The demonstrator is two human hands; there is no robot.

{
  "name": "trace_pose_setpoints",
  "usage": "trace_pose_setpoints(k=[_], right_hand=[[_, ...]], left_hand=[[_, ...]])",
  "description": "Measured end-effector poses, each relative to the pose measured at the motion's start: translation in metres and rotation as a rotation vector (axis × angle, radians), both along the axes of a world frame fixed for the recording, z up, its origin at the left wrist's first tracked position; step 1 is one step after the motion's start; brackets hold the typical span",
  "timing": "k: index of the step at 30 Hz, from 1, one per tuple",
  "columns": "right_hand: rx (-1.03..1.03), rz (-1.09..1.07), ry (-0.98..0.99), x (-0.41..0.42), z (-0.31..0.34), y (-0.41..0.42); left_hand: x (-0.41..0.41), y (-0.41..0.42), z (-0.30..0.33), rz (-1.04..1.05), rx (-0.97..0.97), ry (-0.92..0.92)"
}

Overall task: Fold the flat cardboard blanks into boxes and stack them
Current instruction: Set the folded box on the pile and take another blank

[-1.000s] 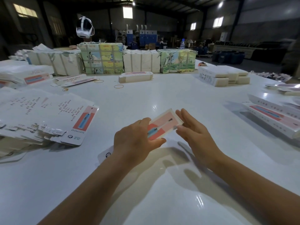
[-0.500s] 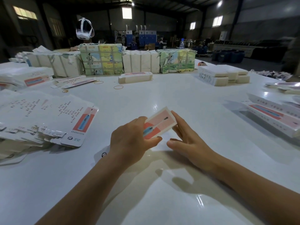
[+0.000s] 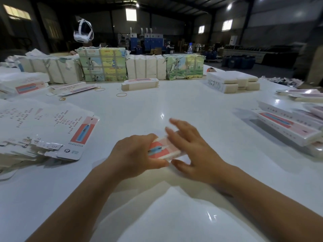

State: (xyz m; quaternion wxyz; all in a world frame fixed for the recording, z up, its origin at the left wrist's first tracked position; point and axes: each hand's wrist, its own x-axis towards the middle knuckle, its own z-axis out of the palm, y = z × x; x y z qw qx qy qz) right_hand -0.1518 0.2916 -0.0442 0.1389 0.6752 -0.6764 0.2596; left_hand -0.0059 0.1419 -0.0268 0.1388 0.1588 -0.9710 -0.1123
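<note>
A white cardboard blank with a red panel and a blue toothbrush picture lies low over the white table between my hands. My left hand grips its near left end, thumb under the edge. My right hand lies over its right part with straight, spread fingers, blurred by motion. A fanned pile of flat blanks sits at the left. Folded boxes lie stacked at the right.
Wrapped bundles line the far edge, with a small stack of blanks in front. White packs sit at the far right. Rubber bands lie loose. A white headset hangs above.
The blank has dropped from a tilted, raised pose towards the table. My right hand moved from its right edge to over its top, fingers spread.
</note>
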Motion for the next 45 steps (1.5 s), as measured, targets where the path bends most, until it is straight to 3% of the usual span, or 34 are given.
trace_pose_setpoints(k=[3,8,10,13,18,20,24,27,32,35,39,42,45], right_hand=[[0.153,-0.068,0.222,0.0,-0.005,-0.002],[0.114,-0.257,0.22,-0.015,0.0,0.002],[0.037,-0.427,0.145,-0.042,0.017,0.009],[-0.158,-0.647,-0.028,-0.101,0.052,0.037],[-0.327,-1.069,-0.026,-0.202,0.087,0.129],[-0.224,-1.236,-0.057,-0.225,0.08,0.164],[0.242,-1.41,-0.006,-0.24,0.05,0.201],[0.276,-1.453,-0.017,-0.239,0.039,0.204],[0.093,-1.411,-0.088,-0.23,0.052,0.194],[-0.188,-1.191,-0.105,-0.206,0.072,0.166],[-0.348,-0.827,-0.031,-0.149,0.096,0.099],[-0.321,-0.604,-0.096,-0.098,0.09,0.05],[-0.122,-0.451,-0.157,-0.059,0.059,0.01]], left_hand=[[0.001,0.002,-0.002,-0.011,-0.053,-0.073],[-0.003,0.01,-0.001,-0.071,-0.318,0.329],[-0.006,0.006,-0.004,-0.033,-0.306,0.417],[-0.011,-0.002,-0.017,0.016,-0.239,0.404],[-0.018,-0.013,-0.046,0.088,0.006,0.281],[-0.022,-0.017,-0.052,0.101,0.059,0.226],[-0.025,-0.021,-0.053,0.093,0.078,0.19],[-0.024,-0.021,-0.051,0.084,0.083,0.164],[-0.023,-0.015,-0.047,0.086,0.119,0.183],[-0.023,-0.008,-0.045,0.095,0.121,0.188],[-0.02,-0.003,-0.038,0.108,0.138,0.166],[-0.018,0.001,-0.037,0.106,0.122,0.162],[-0.019,0.001,-0.037,0.117,0.112,0.13]])
